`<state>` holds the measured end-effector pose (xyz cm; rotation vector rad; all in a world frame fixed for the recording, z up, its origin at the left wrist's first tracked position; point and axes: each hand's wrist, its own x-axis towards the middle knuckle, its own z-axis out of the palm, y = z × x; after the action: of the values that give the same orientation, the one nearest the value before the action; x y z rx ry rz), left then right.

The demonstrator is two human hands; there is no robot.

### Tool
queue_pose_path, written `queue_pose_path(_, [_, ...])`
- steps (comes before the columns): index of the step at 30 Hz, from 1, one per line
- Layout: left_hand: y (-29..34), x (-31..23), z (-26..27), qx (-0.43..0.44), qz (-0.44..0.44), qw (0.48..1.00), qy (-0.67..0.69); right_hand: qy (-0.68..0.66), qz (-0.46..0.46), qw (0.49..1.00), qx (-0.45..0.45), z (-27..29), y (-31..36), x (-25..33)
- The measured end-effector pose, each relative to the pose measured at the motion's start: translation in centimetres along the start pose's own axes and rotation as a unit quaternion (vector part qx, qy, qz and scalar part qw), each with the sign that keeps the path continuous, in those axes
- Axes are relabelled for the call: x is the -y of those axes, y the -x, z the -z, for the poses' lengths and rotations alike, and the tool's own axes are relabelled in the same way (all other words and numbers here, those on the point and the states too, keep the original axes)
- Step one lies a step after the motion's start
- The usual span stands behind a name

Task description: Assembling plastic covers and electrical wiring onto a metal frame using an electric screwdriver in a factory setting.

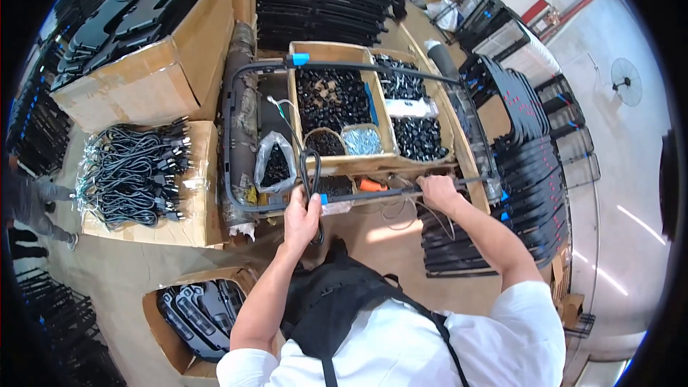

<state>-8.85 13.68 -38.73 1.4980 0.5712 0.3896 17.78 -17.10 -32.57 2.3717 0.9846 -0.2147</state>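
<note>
Within left hand, black cable.

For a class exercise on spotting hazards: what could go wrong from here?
The black cable in the left hand trails up near the left edge of the wooden tray, so its thin wire ends might catch on the black frame if pulled. The open plastic bag of small black parts sits close to the cable; a knock could spill it. The frame also reaches over the tray's loose parts, so if it slipped it might scatter some.
</note>
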Motion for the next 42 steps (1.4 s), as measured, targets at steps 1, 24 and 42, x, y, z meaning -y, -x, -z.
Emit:
queue_pose_path(1, [0.0,-1.1,0.0,-0.006,-0.001,1.000,-0.016,0.038,0.035,0.996,0.065,-1.5,0.7,-0.8])
queue_pose_path(24, [0.7,-1.0,1.0,0.046,-0.017,0.998,-0.031,-0.219,0.009,0.975,-0.037,0.0,-0.1,1.7])
queue_pose_path(42, [4.0,-4.7,1.1,0.282,0.316,0.810,0.407,-0.983,-0.124,0.118,0.068,15.4,-11.7,15.0])
